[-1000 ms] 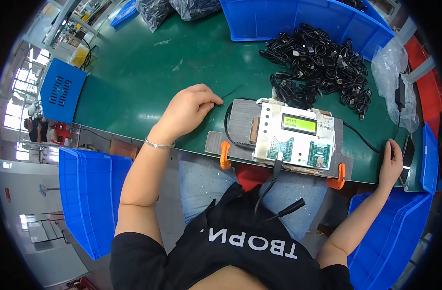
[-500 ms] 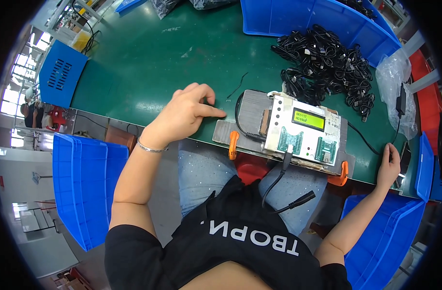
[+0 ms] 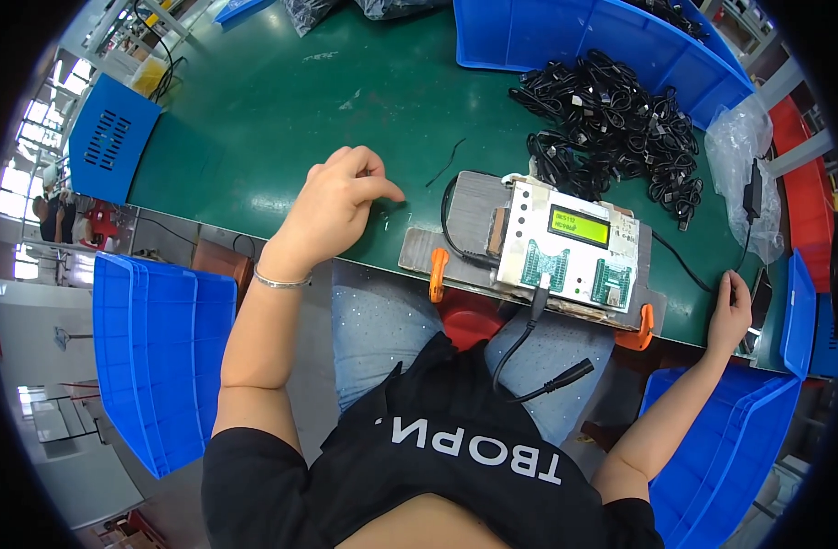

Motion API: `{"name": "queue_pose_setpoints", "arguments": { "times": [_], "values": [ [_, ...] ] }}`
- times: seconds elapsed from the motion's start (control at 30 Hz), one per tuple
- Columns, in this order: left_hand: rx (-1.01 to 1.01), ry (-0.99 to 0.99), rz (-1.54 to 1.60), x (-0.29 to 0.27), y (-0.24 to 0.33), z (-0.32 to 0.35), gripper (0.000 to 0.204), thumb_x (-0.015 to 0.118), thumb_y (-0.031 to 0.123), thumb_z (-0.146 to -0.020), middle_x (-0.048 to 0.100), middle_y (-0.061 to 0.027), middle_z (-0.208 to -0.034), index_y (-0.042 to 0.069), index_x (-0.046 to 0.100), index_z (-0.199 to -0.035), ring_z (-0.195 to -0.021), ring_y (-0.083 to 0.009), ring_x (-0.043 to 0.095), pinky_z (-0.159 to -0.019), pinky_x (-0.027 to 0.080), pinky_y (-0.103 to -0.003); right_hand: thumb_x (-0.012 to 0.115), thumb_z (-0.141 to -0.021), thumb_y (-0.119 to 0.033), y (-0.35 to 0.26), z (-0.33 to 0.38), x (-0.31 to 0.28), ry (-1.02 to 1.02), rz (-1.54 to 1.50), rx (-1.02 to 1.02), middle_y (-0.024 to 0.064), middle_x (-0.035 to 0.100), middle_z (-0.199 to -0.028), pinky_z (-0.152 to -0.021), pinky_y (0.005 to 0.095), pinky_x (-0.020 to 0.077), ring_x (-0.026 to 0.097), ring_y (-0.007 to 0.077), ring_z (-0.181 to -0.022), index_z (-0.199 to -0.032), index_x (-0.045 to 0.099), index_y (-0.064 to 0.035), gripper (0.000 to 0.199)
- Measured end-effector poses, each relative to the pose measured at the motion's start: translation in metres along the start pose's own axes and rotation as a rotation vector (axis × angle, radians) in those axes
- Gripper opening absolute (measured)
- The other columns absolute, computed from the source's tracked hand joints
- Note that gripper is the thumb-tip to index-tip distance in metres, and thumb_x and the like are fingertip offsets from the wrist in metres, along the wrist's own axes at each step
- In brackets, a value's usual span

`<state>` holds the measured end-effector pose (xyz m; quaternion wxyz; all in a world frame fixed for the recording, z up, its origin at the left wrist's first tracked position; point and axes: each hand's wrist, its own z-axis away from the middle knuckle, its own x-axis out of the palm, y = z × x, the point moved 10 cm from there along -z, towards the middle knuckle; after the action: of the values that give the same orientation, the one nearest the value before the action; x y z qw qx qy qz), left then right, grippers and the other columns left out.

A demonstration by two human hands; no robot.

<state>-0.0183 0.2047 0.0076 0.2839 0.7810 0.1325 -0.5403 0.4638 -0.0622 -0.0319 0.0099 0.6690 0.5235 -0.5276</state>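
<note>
White tester (image 3: 570, 274), near the view's three o'clock, could be unplugged if its dangling lead (image 3: 561, 381) is snagged; its body is boxy, the lead rubbery. At its nine o'clock, the left hand (image 3: 332, 209) seems empty, fingers parted; at four, whether black cord (image 3: 754, 196) is gripped by the right hand (image 3: 730, 318) cannot be told.

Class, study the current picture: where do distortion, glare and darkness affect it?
In the head view, the corners go black; the blue crate near the left rim looks stretched and slanted; windows at far left are washed out; the green table has a soft sheen; the left hand looks reasonably sharp.
</note>
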Motion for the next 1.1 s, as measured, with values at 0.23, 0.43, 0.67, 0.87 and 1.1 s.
{"name": "queue_pose_setpoints", "arguments": {
  "times": [0.23,0.43,0.67,0.87,1.1],
  "values": [
    [-0.004,0.066,0.039,-0.004,0.014,0.009,0.025,0.053,-0.007,-0.065,0.054,-0.0041,-0.081,0.01,0.069,-0.074,-0.081,-0.0236,0.053,-0.066,0.042,-0.036,0.06,-0.09,-0.021,0.0,0.0,-0.004,0.002,0.019,-0.004,0.0108,0.066,-0.104,-0.084,0.028,0.0454,0.061,0.0182,-0.094,-0.106,0.064,-0.0004,0.027],
    [-0.09,0.002,-0.06,-0.029,-0.014,0.029,0.015,0.054,-0.005,-0.064,0.053,-0.0044,-0.077,0.007,0.061,-0.06,-0.079,-0.0243,0.054,-0.065,0.042,-0.036,0.061,-0.089,-0.02,0.0,0.0,-0.003,0.01,0.021,-0.014,0.0119,0.066,-0.103,-0.085,0.0295,0.0461,0.062,0.0205,-0.094,-0.104,0.065,-0.0005,0.025],
    [-0.087,0.092,-0.139,-0.026,0.01,0.038,0.024,0.05,-0.008,-0.065,0.055,-0.0066,-0.079,0.009,0.064,-0.074,-0.079,-0.0264,0.054,-0.064,0.043,-0.036,0.061,-0.09,-0.023,0.008,-0.002,-0.003,0.013,0.045,-0.017,0.0095,0.066,-0.102,-0.083,0.0267,0.0462,0.061,0.0157,-0.092,-0.107,0.065,-0.0013,0.027],
    [-0.152,0.039,0.038,-0.03,-0.006,0.044,0.028,0.048,-0.009,-0.068,0.055,-0.0085,-0.079,0.008,0.067,-0.079,-0.08,-0.0278,0.055,-0.067,0.045,-0.038,0.061,-0.089,-0.023,0.005,-0.001,-0.002,0.006,0.023,0.003,0.0119,0.066,-0.103,-0.085,0.0301,0.0459,0.062,0.0212,-0.095,-0.104,0.065,-0.0012,0.027],
    [-0.2,-0.093,0.157,-0.023,-0.013,0.052,0.022,0.047,-0.007,-0.069,0.056,-0.0117,-0.079,0.005,0.065,-0.074,-0.075,-0.0306,0.057,-0.067,0.046,-0.039,0.061,-0.09,-0.024,0.007,0.0,-0.004,0.013,0.061,-0.019,0.0097,0.066,-0.103,-0.082,0.0268,0.0464,0.061,0.0158,-0.093,-0.107,0.065,-0.0021,0.028]
  ]
}}
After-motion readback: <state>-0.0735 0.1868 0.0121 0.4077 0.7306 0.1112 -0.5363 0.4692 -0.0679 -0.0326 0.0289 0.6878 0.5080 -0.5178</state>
